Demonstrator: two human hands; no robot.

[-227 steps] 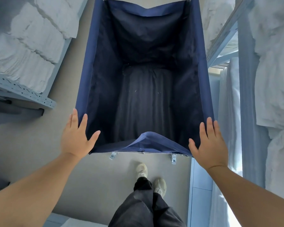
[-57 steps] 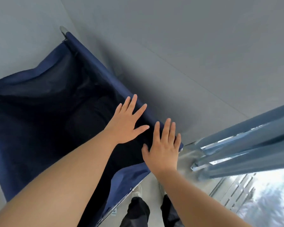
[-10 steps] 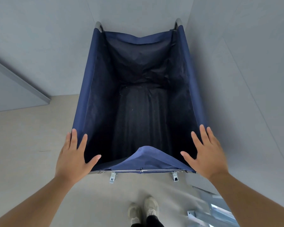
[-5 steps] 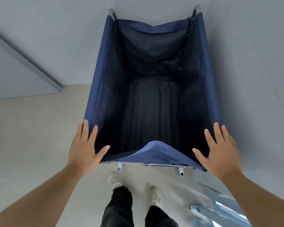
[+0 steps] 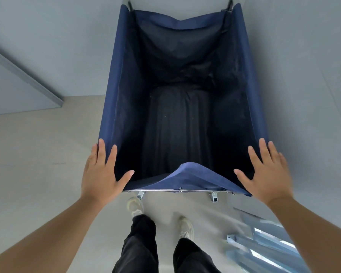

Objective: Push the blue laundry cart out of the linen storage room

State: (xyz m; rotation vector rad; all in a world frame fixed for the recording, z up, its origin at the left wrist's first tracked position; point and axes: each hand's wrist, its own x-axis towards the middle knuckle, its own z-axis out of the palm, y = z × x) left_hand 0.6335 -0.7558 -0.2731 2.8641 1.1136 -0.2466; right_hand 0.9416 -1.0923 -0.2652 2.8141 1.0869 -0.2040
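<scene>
Blue laundry cart (image 5: 114,99): empty, directly ahead of me, between grey walls (image 5: 47,46). My left hand (image 5: 101,177) and right hand (image 5: 268,177): flat on its near corners, fingers spread, gripping nothing.

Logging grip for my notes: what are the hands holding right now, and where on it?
Nothing is gripped. Both hands lie flat and open on the blue laundry cart: left hand on its near left corner, right hand on its near right corner.
</scene>
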